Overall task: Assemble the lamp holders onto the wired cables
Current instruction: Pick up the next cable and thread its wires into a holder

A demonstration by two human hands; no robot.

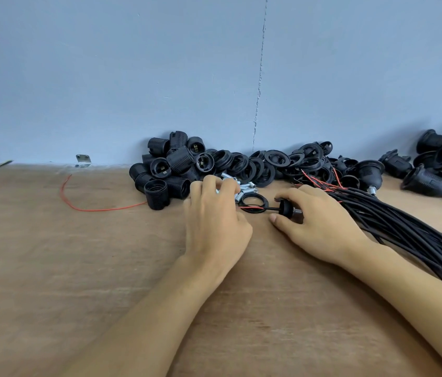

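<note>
My right hand (320, 224) holds a black cap (286, 206) threaded on a black cable, thumb in front and forefinger behind it; a silver nipple (298, 212) shows just behind the cap. The cable's red wire tip (249, 207) lies across a loose black ring (254, 203) on the table. My left hand (214, 216) reaches into a small heap of silver metal tubes (244, 186), its fingers curled over them, with a bit of silver showing between the fingers. A thick bundle of black cables (404, 224) runs off to the right under my right forearm.
Threaded black holder bodies (165, 170) are heaped against the blue wall, with a pile of black rings (271, 161) beside them. Assembled holders (431, 170) lie at the far right. A loose red wire (92, 208) and a metal bracket (82, 160) sit to the left on the wooden table (51, 268).
</note>
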